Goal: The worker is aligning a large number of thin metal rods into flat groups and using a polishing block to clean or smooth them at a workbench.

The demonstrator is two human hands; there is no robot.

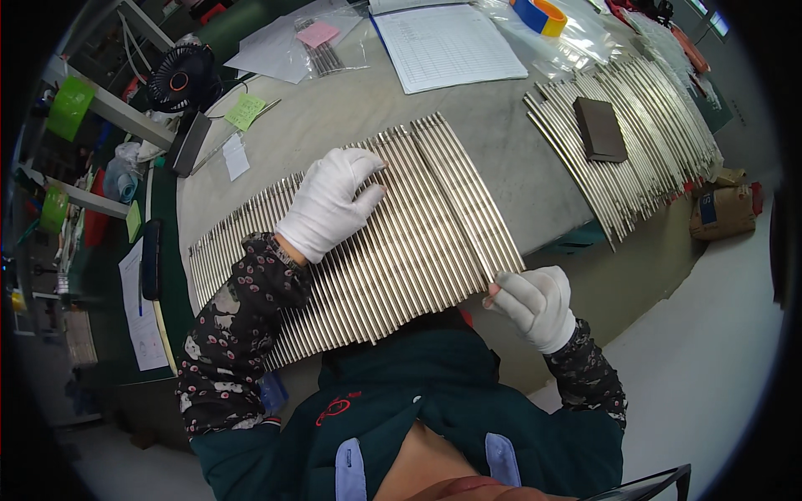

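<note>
A wide row of thin silvery metal rods lies side by side on the table in front of me, near ends at its front edge. A narrow gap parts several rods at its right side from the others. My left hand, in a white glove, rests over the middle of the row, thumb and fingers apart. At the near ends of the right-hand rods, my gloved right hand has its fingers closed on the rod ends; bare fingertips show. How many rods it grips is hidden.
More rods lie at the right with a dark brown block on top. Behind are a clipboard with a printed form, a tape roll and bagged rods. A black fan and phone are at left.
</note>
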